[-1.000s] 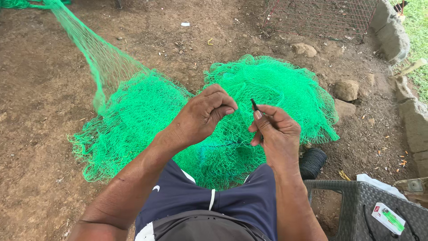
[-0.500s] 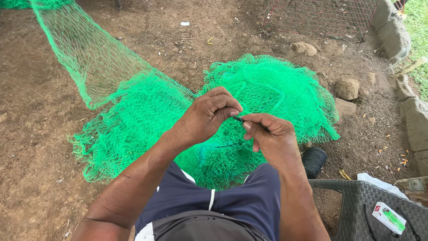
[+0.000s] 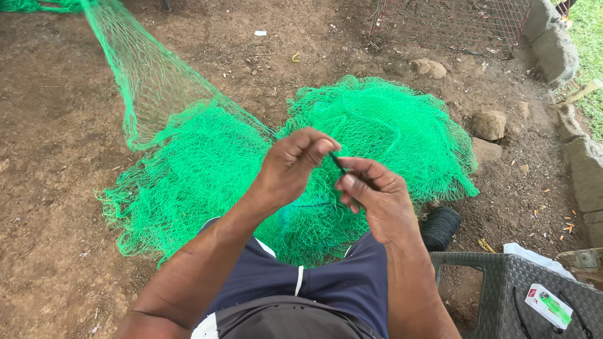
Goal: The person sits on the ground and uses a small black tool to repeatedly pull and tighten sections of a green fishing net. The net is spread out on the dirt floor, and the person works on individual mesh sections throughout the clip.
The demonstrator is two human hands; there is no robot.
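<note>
Hands (image 3: pixel 295 166) pinch meshy (green) net (image 3: pixel 207 176)

Grey woven plastic stool (image 3: pixel 502 282); black twine spool (image 3: pixel 441 227); brown stones (image 3: pixel 488 124); rusty wire mesh panel (image 3: pixel 458 22); white-and-green packet (image 3: pixel 549 305).

Head camera, looking steeply down from above the lap.

It faces forward and down, close over the left hand (image 3: pixel 295 164) and right hand (image 3: pixel 377 198), with the green net (image 3: pixel 207 169) on the dirt floor (image 3: pixel 50 125) just beyond them.
</note>
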